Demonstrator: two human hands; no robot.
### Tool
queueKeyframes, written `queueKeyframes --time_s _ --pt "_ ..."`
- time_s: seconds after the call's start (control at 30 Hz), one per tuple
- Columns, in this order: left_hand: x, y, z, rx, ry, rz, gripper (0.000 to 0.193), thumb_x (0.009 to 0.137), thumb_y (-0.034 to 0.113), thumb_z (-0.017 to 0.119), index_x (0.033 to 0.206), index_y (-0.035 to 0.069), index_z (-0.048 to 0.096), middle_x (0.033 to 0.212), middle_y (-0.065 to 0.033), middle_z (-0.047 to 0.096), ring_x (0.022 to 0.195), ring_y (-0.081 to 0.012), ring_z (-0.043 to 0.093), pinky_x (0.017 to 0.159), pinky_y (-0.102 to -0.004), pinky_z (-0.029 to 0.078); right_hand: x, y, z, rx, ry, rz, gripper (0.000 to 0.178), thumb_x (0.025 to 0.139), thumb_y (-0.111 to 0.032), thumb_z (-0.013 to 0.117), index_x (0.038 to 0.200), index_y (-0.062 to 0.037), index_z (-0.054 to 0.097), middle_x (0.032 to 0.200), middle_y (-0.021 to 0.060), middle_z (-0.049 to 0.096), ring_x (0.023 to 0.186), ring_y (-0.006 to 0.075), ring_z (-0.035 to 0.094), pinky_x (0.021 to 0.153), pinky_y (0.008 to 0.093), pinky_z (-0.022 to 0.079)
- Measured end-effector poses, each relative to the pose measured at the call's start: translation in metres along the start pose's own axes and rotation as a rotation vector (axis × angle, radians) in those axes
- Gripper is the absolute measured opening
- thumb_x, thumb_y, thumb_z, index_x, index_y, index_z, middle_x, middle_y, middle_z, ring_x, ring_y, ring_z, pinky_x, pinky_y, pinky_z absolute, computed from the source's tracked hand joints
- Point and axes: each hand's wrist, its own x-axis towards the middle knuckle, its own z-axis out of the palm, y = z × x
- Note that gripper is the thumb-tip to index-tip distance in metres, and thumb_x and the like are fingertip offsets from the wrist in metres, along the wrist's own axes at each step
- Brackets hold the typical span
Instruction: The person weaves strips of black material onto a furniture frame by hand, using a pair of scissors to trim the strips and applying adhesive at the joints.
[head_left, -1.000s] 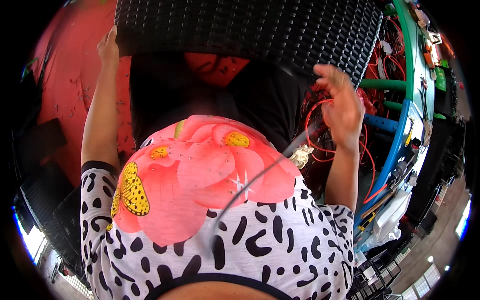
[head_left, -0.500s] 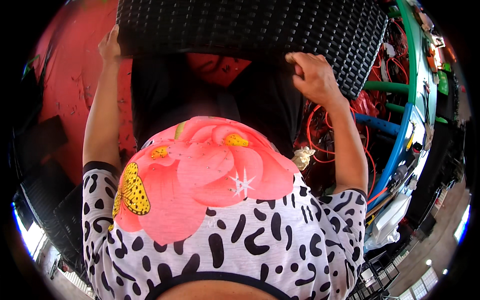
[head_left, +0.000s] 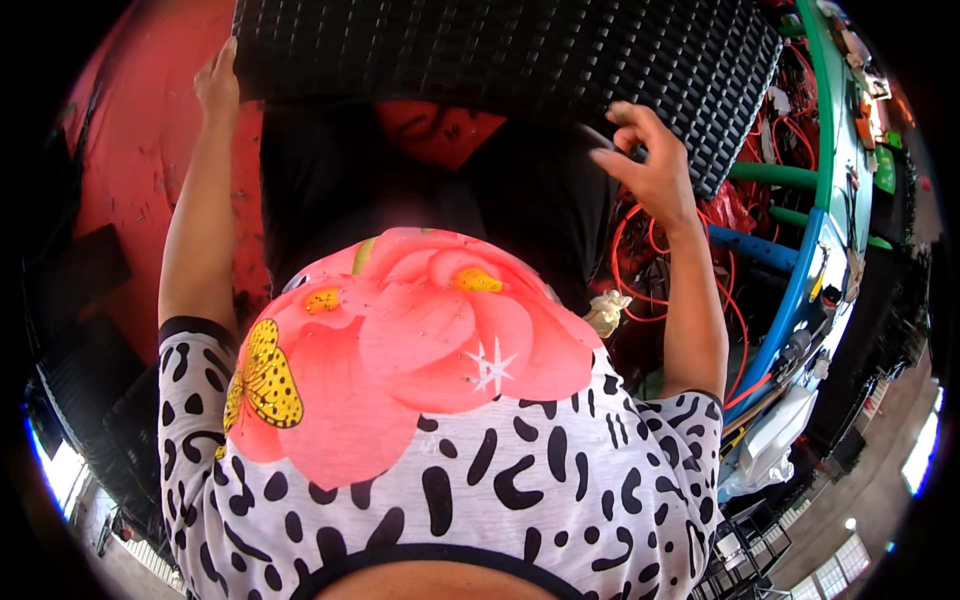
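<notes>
A black woven wicker panel (head_left: 480,50) spans the top of the view, its near edge above my lap. My left hand (head_left: 217,82) grips the panel's left edge near its corner; its far fingers are hidden. Just off the near edge, toward the right, is my right hand (head_left: 655,160), its thumb and bent fingers apart. Nothing shows clearly in it, though the fingertips are slightly blurred.
Red sheeting (head_left: 140,180) with scattered dark scraps covers the left side. At right, an orange-red hose (head_left: 745,330) loops beside green and blue tubes (head_left: 765,248). Tools and a white container (head_left: 778,435) lie along a bench there.
My right hand has shifted slightly right along the panel's near edge, and its fingers have spread from a closer curl. My left hand keeps its place on the left edge.
</notes>
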Motion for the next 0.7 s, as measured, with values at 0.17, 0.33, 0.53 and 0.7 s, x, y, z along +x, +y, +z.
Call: queueKeyframes --time_s 0.17,0.33,0.53,0.7 --pt "-0.002 -0.002 0.002 0.076 -0.021 -0.026 0.042 0.083 0.040 0.053 0.100 0.003 0.065 0.095 -0.0177 0.064 0.089 -0.0292 0.059 0.081 -0.0368 0.043 0.015 -0.012 0.006 -0.439 -0.171 -0.235 0.024 0.069 -0.009 0.062 0.092 -0.0029 0.060 0.073 0.0096 0.058 0.073 0.0199 0.057 0.069 0.0294 0.045" --pt "0.016 -0.039 -0.001 0.298 -0.056 0.148 0.043 0.085 0.044 0.046 0.103 0.010 0.064 0.097 -0.0210 0.061 0.091 -0.0363 0.057 0.081 -0.0414 0.042 -0.014 0.007 -0.013 0.461 -0.365 -0.028 0.019 0.068 -0.004 0.064 0.085 0.0033 0.058 0.075 0.0028 0.051 0.072 0.0121 0.050 0.071 0.0247 0.041" --pt "0.032 -0.012 -0.007 0.345 -0.006 0.158 0.046 0.086 0.049 0.042 0.102 0.011 0.063 0.096 -0.0216 0.060 0.094 -0.0391 0.055 0.082 -0.0446 0.041 -0.009 -0.037 0.014 -0.178 -0.181 -0.238 0.019 0.076 -0.012 0.060 0.093 -0.0013 0.061 0.066 0.0060 0.057 0.062 0.0162 0.057 0.060 0.0265 0.044" --pt "0.034 -0.018 -0.014 0.474 -0.086 0.077 0.047 0.088 0.047 0.040 0.106 0.009 0.061 0.106 -0.0162 0.060 0.103 -0.0342 0.053 0.088 -0.0402 0.040 -0.028 -0.017 -0.019 0.319 -0.399 -0.090 0.017 0.074 -0.006 0.060 0.089 0.0013 0.061 0.075 0.0085 0.060 0.070 0.0135 0.057 0.063 0.0277 0.045"
